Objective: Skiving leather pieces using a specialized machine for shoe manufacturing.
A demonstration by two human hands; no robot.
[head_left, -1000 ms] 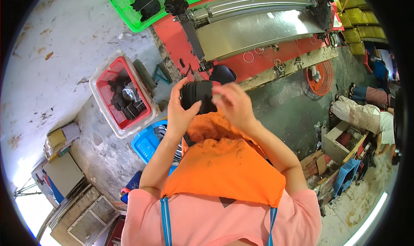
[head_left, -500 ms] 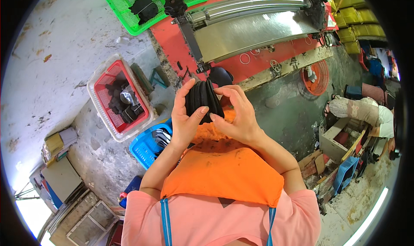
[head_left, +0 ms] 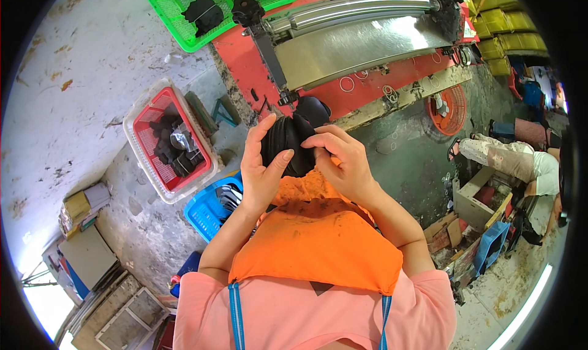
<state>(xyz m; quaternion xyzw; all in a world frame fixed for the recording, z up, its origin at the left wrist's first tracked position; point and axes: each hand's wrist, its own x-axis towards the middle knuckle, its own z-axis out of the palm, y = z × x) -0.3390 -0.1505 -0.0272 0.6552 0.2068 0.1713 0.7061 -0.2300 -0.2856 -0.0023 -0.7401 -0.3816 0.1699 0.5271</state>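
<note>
Above my orange apron [head_left: 318,252], both hands are raised around a bundle of thin, soft-looking black pieces [head_left: 285,144] stacked together. My left hand [head_left: 260,163] is closed around the bundle's left side, its thumb across the near face. On the other side my right hand [head_left: 346,160] pinches the right edge between bent fingers and thumb. One black layer bulges there, apart from the rest. The exact kind of the pieces cannot be made out. Just beyond the bundle is a dark rounded shape [head_left: 313,110].
Ahead, a machine with metal rollers [head_left: 367,8] stands on a red bench [head_left: 334,95]. A green basket [head_left: 168,22] is at far left. Left of me are a red basket [head_left: 147,114] of black pieces and a blue basket [head_left: 202,218]. Another person [head_left: 514,157] is at right.
My right hand has drawn its fingers together from a spread hold into a pinch at the bundle's edge. The right-hand layers have spread and bulged. The other person's leg has shifted left.
</note>
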